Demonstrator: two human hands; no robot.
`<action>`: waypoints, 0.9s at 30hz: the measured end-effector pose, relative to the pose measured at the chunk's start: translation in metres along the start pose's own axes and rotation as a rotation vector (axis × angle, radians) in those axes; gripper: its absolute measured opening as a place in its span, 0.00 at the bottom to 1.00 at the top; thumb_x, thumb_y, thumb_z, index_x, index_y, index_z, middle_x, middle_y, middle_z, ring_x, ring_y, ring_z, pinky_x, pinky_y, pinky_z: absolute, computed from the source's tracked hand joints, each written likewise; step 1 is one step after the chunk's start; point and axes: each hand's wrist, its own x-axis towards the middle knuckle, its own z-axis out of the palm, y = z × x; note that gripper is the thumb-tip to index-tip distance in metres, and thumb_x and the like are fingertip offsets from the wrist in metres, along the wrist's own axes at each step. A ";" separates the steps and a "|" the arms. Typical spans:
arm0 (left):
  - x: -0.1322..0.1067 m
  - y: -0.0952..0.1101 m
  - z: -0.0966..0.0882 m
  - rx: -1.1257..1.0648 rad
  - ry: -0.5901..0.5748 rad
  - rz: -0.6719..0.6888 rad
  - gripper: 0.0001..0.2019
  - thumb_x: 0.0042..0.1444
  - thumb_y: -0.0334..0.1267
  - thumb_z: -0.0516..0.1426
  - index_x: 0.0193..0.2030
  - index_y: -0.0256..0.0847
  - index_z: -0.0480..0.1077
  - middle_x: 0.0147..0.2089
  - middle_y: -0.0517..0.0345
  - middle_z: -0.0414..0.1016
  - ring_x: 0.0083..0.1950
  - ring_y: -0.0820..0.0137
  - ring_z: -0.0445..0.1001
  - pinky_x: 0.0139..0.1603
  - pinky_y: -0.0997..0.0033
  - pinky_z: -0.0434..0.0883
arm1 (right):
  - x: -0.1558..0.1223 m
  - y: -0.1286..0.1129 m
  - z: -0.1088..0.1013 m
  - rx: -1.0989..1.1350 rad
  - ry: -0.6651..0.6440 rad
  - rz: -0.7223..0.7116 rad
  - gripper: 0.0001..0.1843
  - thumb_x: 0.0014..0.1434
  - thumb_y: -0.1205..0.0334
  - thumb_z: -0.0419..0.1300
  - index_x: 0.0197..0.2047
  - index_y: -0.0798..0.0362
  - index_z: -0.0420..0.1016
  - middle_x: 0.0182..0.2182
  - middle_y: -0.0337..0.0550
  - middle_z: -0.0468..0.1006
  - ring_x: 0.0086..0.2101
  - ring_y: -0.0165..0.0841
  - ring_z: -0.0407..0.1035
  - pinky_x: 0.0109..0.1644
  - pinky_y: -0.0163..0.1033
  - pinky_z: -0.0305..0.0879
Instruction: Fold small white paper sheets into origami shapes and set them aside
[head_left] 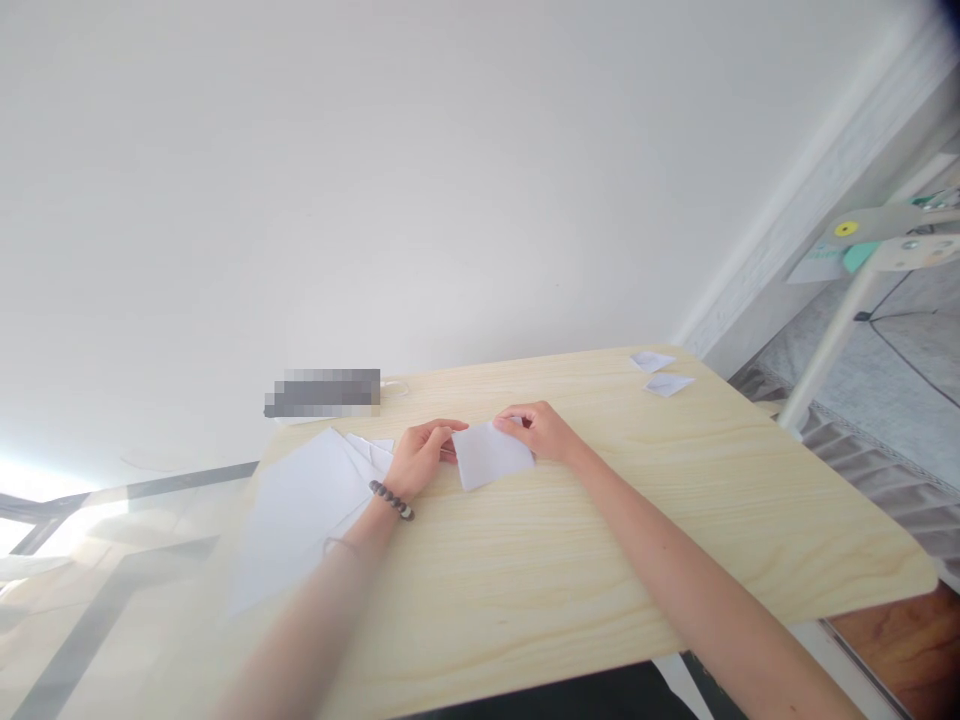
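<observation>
A small, roughly square piece of white paper (491, 458) is held just over the wooden table (525, 570), between my two hands. My left hand (421, 455), with a dark bead bracelet at the wrist, pinches the paper's left edge near its upper corner. On the upper right edge, my right hand (538, 432) grips with the thumb on the near face and the fingers curled behind. The fingertips behind the paper are partly hidden. Left of my left hand lie larger white paper sheets (300, 500), overlapping one another.
Two small folded paper pieces (667, 384) lie near the table's far right corner. A pixelated dark object (326, 395) sits at the far left edge. A white wall (450, 200) rises behind the table. At the right stands a pale metal frame (832, 340).
</observation>
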 end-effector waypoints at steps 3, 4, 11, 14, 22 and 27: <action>-0.003 0.004 -0.001 0.072 0.000 0.036 0.20 0.55 0.46 0.44 0.36 0.36 0.73 0.41 0.53 0.75 0.43 0.64 0.72 0.40 0.68 0.69 | 0.000 -0.006 0.008 -0.027 -0.019 -0.037 0.17 0.55 0.53 0.52 0.30 0.56 0.75 0.23 0.38 0.72 0.21 0.24 0.57 0.23 0.30 0.50; -0.003 0.004 0.000 0.112 0.008 0.048 0.20 0.55 0.47 0.45 0.36 0.37 0.73 0.40 0.54 0.76 0.43 0.64 0.72 0.40 0.68 0.68 | 0.000 -0.007 0.009 -0.034 -0.018 -0.045 0.16 0.55 0.54 0.52 0.29 0.56 0.75 0.23 0.38 0.72 0.21 0.24 0.57 0.23 0.30 0.50; -0.003 0.002 0.004 0.226 -0.017 0.094 0.16 0.49 0.48 0.55 0.34 0.36 0.71 0.35 0.54 0.76 0.36 0.68 0.72 0.34 0.75 0.67 | -0.001 -0.014 0.024 -0.037 0.032 -0.147 0.13 0.55 0.58 0.53 0.30 0.56 0.75 0.25 0.38 0.75 0.23 0.24 0.60 0.26 0.30 0.51; -0.003 0.001 0.004 0.255 -0.003 0.089 0.16 0.48 0.48 0.55 0.32 0.36 0.71 0.33 0.55 0.76 0.34 0.68 0.72 0.31 0.75 0.66 | 0.000 -0.016 0.028 -0.034 0.035 -0.165 0.12 0.55 0.59 0.52 0.30 0.56 0.75 0.27 0.39 0.75 0.24 0.24 0.61 0.27 0.30 0.52; -0.001 0.003 0.002 0.378 0.058 0.057 0.16 0.46 0.48 0.54 0.31 0.37 0.74 0.33 0.57 0.77 0.35 0.66 0.73 0.33 0.73 0.67 | 0.000 -0.005 0.007 -0.078 -0.074 -0.083 0.12 0.54 0.61 0.51 0.30 0.56 0.75 0.23 0.37 0.73 0.24 0.25 0.61 0.28 0.30 0.54; -0.001 0.002 0.002 0.403 0.064 0.041 0.16 0.47 0.49 0.54 0.32 0.38 0.74 0.34 0.57 0.77 0.36 0.66 0.73 0.34 0.73 0.67 | 0.000 0.003 -0.006 -0.055 -0.132 -0.021 0.12 0.54 0.61 0.51 0.32 0.55 0.75 0.27 0.39 0.75 0.28 0.28 0.64 0.31 0.32 0.56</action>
